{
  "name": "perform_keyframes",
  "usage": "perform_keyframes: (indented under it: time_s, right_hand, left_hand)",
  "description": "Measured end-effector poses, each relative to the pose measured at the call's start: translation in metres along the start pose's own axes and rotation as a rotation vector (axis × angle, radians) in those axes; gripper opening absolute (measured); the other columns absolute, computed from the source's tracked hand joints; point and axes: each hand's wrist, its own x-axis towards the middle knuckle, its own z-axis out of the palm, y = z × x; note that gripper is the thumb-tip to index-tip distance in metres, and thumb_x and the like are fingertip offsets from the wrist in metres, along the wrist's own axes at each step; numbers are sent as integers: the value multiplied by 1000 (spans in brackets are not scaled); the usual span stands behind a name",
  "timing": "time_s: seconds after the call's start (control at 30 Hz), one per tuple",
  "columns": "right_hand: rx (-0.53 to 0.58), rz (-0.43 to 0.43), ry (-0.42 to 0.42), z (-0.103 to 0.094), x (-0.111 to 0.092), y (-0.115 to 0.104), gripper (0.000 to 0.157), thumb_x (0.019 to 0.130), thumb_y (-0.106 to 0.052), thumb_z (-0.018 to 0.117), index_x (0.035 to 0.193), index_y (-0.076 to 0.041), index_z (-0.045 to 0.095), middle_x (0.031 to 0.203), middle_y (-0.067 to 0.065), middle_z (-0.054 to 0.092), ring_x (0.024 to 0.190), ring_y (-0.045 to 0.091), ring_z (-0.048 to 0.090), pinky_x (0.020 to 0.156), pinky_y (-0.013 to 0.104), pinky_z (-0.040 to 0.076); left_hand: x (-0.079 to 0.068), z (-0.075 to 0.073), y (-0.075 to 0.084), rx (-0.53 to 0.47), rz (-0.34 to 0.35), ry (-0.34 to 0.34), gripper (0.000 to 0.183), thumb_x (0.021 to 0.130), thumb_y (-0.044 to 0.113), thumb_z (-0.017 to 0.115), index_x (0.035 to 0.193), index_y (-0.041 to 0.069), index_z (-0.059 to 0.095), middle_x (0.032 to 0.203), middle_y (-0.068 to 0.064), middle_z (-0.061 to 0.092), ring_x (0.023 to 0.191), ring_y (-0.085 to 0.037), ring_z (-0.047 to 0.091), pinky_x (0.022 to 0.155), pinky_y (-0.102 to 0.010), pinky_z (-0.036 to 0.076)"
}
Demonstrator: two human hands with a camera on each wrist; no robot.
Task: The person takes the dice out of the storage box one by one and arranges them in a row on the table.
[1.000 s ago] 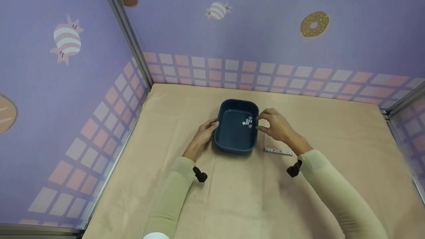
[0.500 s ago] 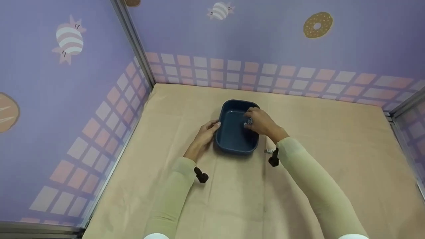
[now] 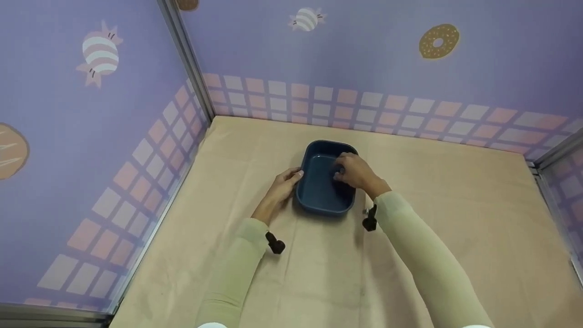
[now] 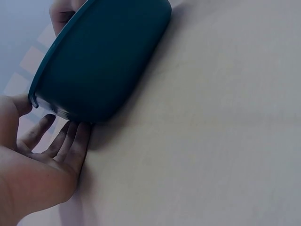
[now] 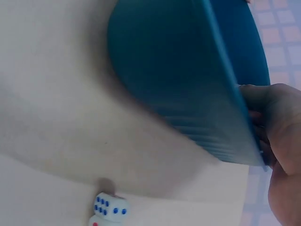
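Note:
A dark blue rectangular tub (image 3: 325,212) stands on the cloth-covered table. My left hand (image 3: 283,184) holds its left side, thumb at the rim and fingers against the outer wall, as the left wrist view (image 4: 47,165) shows. Over the right rim, my right hand (image 3: 357,171) reaches inside with bent fingers. Its fingertips and the small white dice in the tub are hidden, so whether it pinches any cannot be told. Outside the tub, one end of a row of dice (image 5: 110,207) shows in the right wrist view; my right forearm covers most of it in the head view.
Beige cloth (image 3: 319,264) with light creases covers the table. Purple printed panels (image 3: 364,54) stand at the back and left, joined by a metal post (image 3: 186,59). Dark wrist mounts (image 3: 276,243) hang from both sleeves.
My right hand has gone from the tub's right rim into the tub, over the dice, and they have dropped out of sight. The left hand keeps its hold on the tub.

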Motion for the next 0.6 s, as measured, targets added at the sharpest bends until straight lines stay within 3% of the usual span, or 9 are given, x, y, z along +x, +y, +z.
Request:
perform_keyframes:
  time_s: [0.2,0.6]
  right_hand:
    - [36,-20,39,6,-4,3,28,90,-9,85,114,4,77,113,19,70,110,38,64,104,52,50]
    - [-60,-1,38,15,-5,4,27,93,-12,83,115,2,76,114,17,66,115,39,63,107,52,49]
  left_hand:
    - [0,2,1,14,5,6,51,109,35,62,153,11,56,146,-12,60,131,-26,60,108,-41,50]
    - [1,0,0,15,30,3,49,110,33,61,153,10,56,146,-12,60,136,-28,57,113,-42,46]
